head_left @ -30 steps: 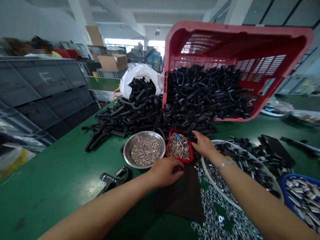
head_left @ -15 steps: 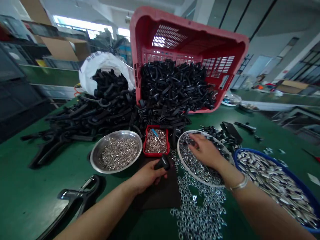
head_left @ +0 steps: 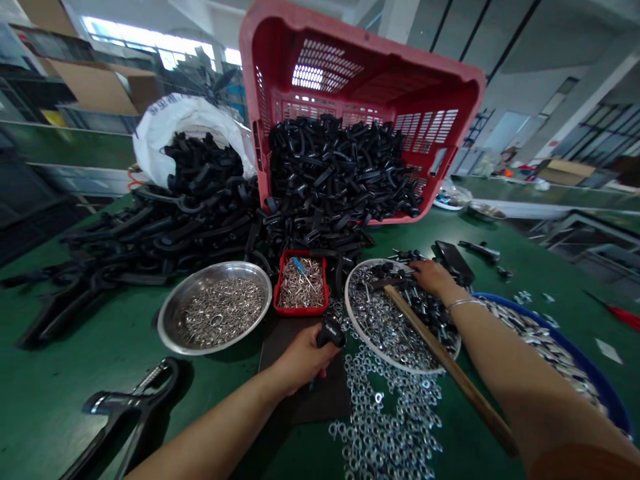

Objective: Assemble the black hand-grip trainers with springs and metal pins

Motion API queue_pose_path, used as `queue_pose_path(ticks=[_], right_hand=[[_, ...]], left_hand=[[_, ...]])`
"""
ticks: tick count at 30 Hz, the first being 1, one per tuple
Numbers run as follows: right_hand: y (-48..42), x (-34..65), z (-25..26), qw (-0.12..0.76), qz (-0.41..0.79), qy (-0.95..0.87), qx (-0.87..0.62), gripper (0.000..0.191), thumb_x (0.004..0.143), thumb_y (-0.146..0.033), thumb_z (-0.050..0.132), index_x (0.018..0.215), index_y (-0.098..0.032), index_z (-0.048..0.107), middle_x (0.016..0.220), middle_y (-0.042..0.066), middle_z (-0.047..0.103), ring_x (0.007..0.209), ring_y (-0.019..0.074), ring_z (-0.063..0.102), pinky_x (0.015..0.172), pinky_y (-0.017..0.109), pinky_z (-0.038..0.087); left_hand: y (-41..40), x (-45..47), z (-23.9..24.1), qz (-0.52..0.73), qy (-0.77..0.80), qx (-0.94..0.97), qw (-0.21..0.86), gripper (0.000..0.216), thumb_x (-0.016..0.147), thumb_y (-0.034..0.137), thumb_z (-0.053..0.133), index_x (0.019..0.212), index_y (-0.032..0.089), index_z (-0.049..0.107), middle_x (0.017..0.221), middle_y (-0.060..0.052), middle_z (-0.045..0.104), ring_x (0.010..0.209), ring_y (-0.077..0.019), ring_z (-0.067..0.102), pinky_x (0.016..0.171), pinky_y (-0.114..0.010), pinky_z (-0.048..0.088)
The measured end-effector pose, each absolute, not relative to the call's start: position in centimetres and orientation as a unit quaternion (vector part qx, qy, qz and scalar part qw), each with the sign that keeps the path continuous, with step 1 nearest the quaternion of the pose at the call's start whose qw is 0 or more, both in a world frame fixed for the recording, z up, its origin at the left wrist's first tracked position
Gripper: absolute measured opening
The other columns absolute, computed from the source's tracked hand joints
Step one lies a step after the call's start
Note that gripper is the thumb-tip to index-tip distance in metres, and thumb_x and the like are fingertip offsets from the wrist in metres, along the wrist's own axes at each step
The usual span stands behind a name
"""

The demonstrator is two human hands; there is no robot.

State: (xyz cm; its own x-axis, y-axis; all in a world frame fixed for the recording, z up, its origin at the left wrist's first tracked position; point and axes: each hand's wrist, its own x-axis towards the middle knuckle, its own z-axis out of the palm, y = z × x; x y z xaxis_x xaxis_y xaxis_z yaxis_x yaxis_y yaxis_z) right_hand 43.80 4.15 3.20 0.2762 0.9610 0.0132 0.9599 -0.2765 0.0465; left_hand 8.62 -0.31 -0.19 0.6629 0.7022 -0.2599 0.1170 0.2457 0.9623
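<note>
My left hand is closed around a small black plastic part, held over a dark mat on the green table. My right hand reaches across the round white tray of small metal nuts and black parts, its fingers down among the black pieces at the tray's far edge. What those fingers hold is hidden. A hammer with a wooden handle lies across the tray, running under my right forearm.
A tipped red crate spills black plastic parts. A steel bowl of small rings and a red tray of pins sit in front. Loose nuts cover the table. A blue basin is at right, a black clamp at lower left.
My right hand has moved from the tray's middle to its far right edge. The hammer handle now shows across the tray. My left hand keeps hold of the black part.
</note>
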Motion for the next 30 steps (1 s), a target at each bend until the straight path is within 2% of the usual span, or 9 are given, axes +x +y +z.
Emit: queue_pose_path(ticks=[3,5,9,11,14,17,20,30], right_hand=[[3.1,43.7,3.3,0.008,-0.012,0.619,0.785,0.029,0.08,-0.026,0.049,0.103,-0.016,0.063,0.1,0.011,0.065,0.093,0.0216,0.058,0.083,0.032,0.042],[1.9,43.4,3.5,0.004,-0.042,0.635,0.771,0.029,0.081,-0.03,0.049,0.104,-0.019,0.063,0.097,0.007,0.066,0.087,0.0184,0.06,0.079,0.029,0.043],[-0.5,43.9,4.5,0.0,-0.077,0.625,0.777,0.034,0.086,-0.035,0.042,0.116,-0.025,0.055,0.089,0.0,0.069,0.069,0.0118,0.061,0.068,0.024,0.046],[-1.7,45.4,5.2,0.002,-0.052,0.592,0.804,0.035,0.088,-0.033,0.038,0.117,-0.02,0.054,0.091,0.003,0.068,0.073,0.0137,0.062,0.071,0.026,0.046],[-3.4,48.2,6.0,0.027,-0.006,0.526,0.85,0.03,0.087,-0.03,0.041,0.102,-0.014,0.061,0.095,0.011,0.065,0.088,0.0205,0.06,0.078,0.032,0.044],[-4.5,50.1,5.7,0.059,-0.007,0.498,0.865,0.025,0.086,-0.032,0.048,0.101,-0.015,0.058,0.104,0.008,0.06,0.091,0.0187,0.057,0.079,0.037,0.045],[-4.3,50.4,4.9,0.079,-0.036,0.516,0.852,0.025,0.085,-0.033,0.049,0.105,-0.018,0.055,0.108,0.005,0.056,0.09,0.016,0.056,0.077,0.037,0.047],[1.2,49.9,3.0,0.078,-0.029,0.531,0.843,0.03,0.085,-0.032,0.049,0.112,-0.018,0.051,0.114,0.007,0.053,0.094,0.0182,0.055,0.079,0.039,0.047]], left_hand=[[-0.4,8.4,-0.2,0.209,0.36,0.588,0.693,0.034,0.071,0.047,0.056,0.076,0.016,0.043,0.051,0.009,0.038,0.04,-0.004,0.035,0.039,-0.017,0.03],[-0.5,8.5,-0.3,0.206,0.362,0.597,0.685,0.033,0.07,0.046,0.056,0.076,0.016,0.044,0.052,0.009,0.038,0.039,-0.0039,0.035,0.039,-0.017,0.03],[-0.7,8.7,-0.4,0.194,0.368,0.622,0.664,0.028,0.07,0.04,0.057,0.075,0.016,0.045,0.052,0.009,0.039,0.039,-0.0042,0.037,0.039,-0.017,0.031],[-0.8,8.7,-0.4,0.187,0.377,0.632,0.65,0.027,0.069,0.039,0.057,0.075,0.016,0.045,0.052,0.009,0.039,0.039,-0.0045,0.037,0.038,-0.017,0.03],[-0.9,8.7,-0.7,0.191,0.383,0.637,0.641,0.027,0.069,0.04,0.056,0.075,0.016,0.045,0.052,0.009,0.038,0.038,-0.0047,0.037,0.038,-0.017,0.03],[-0.8,8.8,-1.0,0.199,0.374,0.643,0.639,0.027,0.07,0.041,0.054,0.077,0.016,0.044,0.053,0.009,0.038,0.038,-0.005,0.037,0.038,-0.018,0.031],[-0.8,8.8,-1.0,0.194,0.37,0.645,0.64,0.027,0.07,0.04,0.054,0.076,0.016,0.044,0.053,0.009,0.037,0.039,-0.0049,0.037,0.039,-0.018,0.031],[-0.8,9.0,0.1,0.195,0.384,0.614,0.661,0.037,0.065,0.049,0.06,0.072,0.017,0.042,0.052,0.009,0.039,0.038,-0.0038,0.034,0.038,-0.017,0.03]])
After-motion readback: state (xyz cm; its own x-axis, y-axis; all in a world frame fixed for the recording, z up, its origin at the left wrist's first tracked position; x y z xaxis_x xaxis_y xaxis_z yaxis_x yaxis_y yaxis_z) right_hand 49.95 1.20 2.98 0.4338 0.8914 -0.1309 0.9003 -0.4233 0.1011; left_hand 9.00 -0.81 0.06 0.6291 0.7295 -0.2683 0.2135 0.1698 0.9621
